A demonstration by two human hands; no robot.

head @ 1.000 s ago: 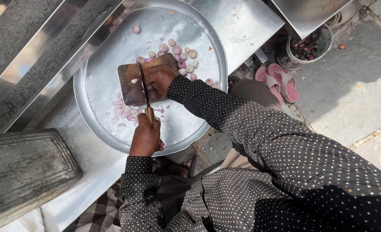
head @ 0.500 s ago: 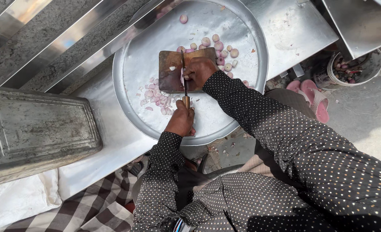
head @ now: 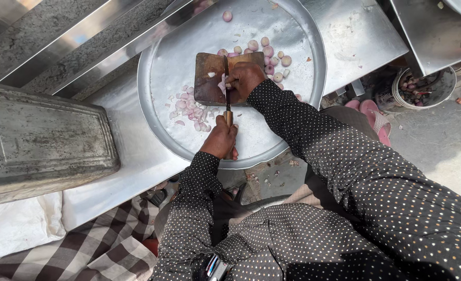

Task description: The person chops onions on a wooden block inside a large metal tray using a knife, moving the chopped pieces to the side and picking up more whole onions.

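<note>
The left hand (head: 221,139) grips a knife (head: 228,101) over the board (head: 209,78) while the right hand (head: 245,79) apparently pins an onion (head: 222,83).

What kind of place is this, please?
Probably an outdoor food-preparation spot, perhaps a street stall. Steel counter holds a round tray with peeled shallots and a chopping board; pavement and pink sandals lie beside it.

Shallot (head: 222,83) mostly hidden under right hand (head: 244,78) fingers, metal tin (head: 43,140) cut off at left edge
</note>
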